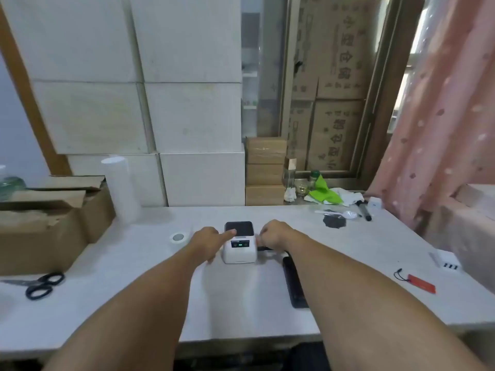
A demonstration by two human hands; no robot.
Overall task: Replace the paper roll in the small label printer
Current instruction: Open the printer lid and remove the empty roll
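A small white label printer point(239, 250) with a dark lid and a lit green indicator sits in the middle of the white table point(241, 303). My left hand point(207, 241) rests against its left side, index finger stretched onto the dark lid. My right hand point(273, 235) presses against the printer's right side with fingers curled; whether they pinch anything is hidden. A white paper roll point(178, 237) lies flat on the table just left of my left hand.
Black scissors point(44, 285) lie at the left near an open cardboard box point(51, 223). A long black device point(294, 282) lies under my right forearm. A red tag point(420, 283), a white USB charger point(446, 261), a marker point(365, 212) and clutter sit to the right.
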